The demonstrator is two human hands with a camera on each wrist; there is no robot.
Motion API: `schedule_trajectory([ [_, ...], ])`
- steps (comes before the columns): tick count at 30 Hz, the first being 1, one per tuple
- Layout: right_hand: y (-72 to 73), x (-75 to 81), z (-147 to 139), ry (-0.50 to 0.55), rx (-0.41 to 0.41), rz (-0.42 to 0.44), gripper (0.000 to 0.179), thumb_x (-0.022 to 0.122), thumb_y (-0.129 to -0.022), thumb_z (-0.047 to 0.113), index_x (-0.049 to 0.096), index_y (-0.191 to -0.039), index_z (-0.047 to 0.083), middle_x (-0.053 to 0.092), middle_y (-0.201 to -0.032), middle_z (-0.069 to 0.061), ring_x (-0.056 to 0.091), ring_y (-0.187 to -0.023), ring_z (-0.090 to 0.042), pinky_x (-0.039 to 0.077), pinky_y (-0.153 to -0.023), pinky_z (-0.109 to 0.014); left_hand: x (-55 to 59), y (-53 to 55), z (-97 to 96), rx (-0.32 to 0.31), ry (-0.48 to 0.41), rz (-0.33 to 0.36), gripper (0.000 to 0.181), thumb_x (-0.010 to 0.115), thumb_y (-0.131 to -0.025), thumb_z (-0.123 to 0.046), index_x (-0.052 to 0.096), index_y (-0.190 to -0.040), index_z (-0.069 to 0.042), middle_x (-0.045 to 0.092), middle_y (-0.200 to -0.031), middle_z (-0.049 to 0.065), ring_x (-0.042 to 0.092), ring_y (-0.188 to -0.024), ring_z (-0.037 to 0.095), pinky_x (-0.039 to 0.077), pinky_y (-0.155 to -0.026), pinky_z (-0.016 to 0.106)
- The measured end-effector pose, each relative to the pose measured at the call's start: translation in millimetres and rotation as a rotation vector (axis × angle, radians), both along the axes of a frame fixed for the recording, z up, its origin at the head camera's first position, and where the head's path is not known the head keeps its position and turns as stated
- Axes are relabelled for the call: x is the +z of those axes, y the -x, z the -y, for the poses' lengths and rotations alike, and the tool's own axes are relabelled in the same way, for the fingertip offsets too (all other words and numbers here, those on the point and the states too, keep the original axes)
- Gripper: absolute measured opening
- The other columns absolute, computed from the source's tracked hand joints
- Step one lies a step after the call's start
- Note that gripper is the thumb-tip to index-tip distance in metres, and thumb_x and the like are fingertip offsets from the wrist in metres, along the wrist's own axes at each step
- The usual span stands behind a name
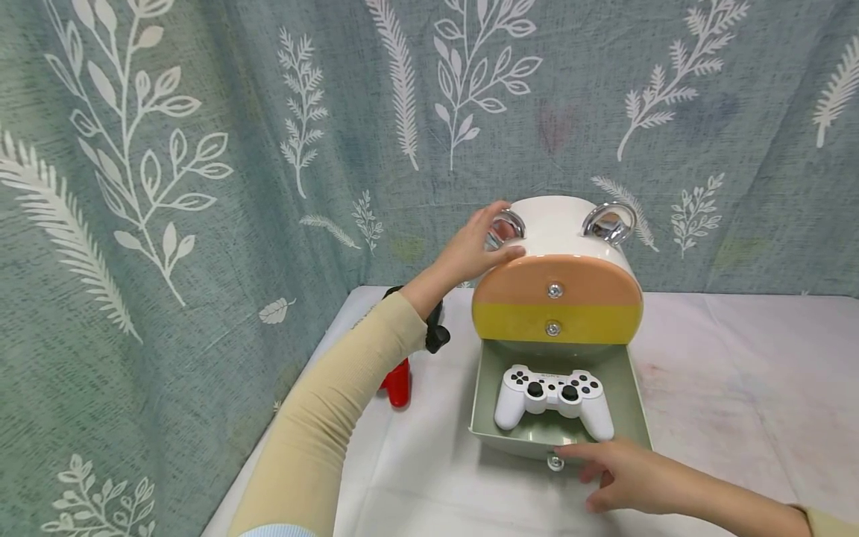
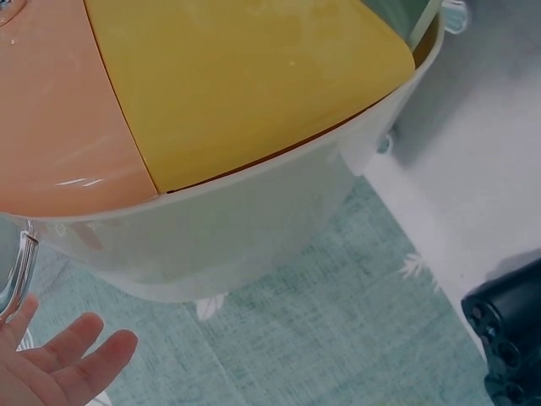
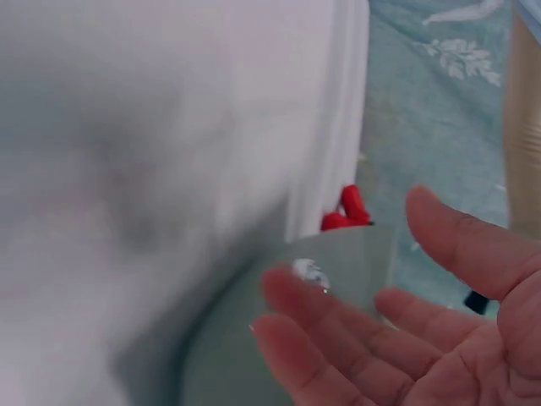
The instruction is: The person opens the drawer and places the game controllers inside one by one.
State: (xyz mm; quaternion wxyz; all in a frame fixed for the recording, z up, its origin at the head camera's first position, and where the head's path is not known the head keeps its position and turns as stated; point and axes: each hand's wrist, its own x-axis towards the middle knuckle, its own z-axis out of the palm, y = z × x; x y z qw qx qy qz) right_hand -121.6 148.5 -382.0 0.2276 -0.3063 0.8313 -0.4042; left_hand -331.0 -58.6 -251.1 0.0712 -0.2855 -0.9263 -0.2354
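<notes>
A small white cabinet [image 1: 557, 231] with two chrome loops on top stands on the table, with an orange drawer [image 1: 517, 280] above a yellow drawer [image 1: 513, 321]. Below these, a pale green drawer [image 1: 634, 380] is pulled out, and a white game controller [image 1: 550, 395] lies in it. My left hand [image 1: 473, 246] rests at the cabinet's upper left, thumb and fingers spread about the left chrome loop [image 1: 511, 221]. At the green drawer's front edge, my right hand [image 1: 624, 477] reaches its forefinger to the clear knob [image 1: 555, 462]; the right wrist view shows its fingers extended, gripping nothing.
Left of the cabinet lie a red controller [image 1: 399, 384], partly hidden by my left sleeve, and a black object [image 1: 436, 332] behind my forearm. A leaf-patterned curtain [image 1: 376, 134] hangs behind and to the left. The white table [image 1: 738, 388] extends to the right.
</notes>
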Motion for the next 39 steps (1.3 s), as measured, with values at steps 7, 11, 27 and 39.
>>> schedule_trajectory([
  [7, 1.0, -19.1, 4.4, -0.071, -0.009, -0.206, 0.058, 0.066, -0.066, 0.033, 0.047, -0.117, 0.012, 0.056, -0.103, -0.007, 0.055, -0.085, -0.012, 0.044, -0.066, -0.024, -1.4, 1.5, 3.2, 0.007, -0.006, -0.001, 0.077, 0.048, -0.065, -0.064, 0.013, -0.129, -0.039, 0.022, -0.132, -0.001, 0.040, -0.105, 0.018, 0.038, -0.080, 0.039],
  [11, -0.6, -28.0, 10.6, -0.093, -0.026, -0.305, 0.057, 0.066, -0.067, 0.034, 0.047, -0.116, 0.012, 0.057, -0.101, -0.003, 0.053, -0.084, -0.009, 0.042, -0.065, -0.023, -1.8, 1.2, 4.2, 0.013, -0.001, -0.001, 0.078, 0.048, -0.064, -0.064, 0.012, -0.129, -0.039, 0.021, -0.133, -0.001, 0.040, -0.106, 0.018, 0.038, -0.080, 0.039],
  [27, 0.7, -44.0, 21.0, 0.051, -0.077, -0.394, 0.037, 0.063, -0.071, 0.013, 0.055, -0.107, 0.006, 0.060, -0.098, -0.007, 0.057, -0.078, -0.004, 0.046, -0.063, -0.022, -1.1, -0.8, 3.2, 0.013, 0.004, -0.002, 0.078, 0.047, -0.065, -0.064, 0.013, -0.129, -0.037, 0.020, -0.134, -0.002, 0.040, -0.106, 0.017, 0.038, -0.080, 0.039],
  [39, 8.6, -37.1, 20.4, 0.124, -0.128, -0.468, 0.026, 0.061, -0.072, 0.005, 0.060, -0.098, 0.005, 0.063, -0.087, -0.005, 0.057, -0.071, -0.003, 0.044, -0.057, -0.017, -2.5, 0.6, 1.4, 0.013, 0.008, -0.009, 0.078, 0.046, -0.064, -0.065, 0.011, -0.128, -0.040, 0.021, -0.133, -0.002, 0.040, -0.105, 0.015, 0.038, -0.080, 0.038],
])
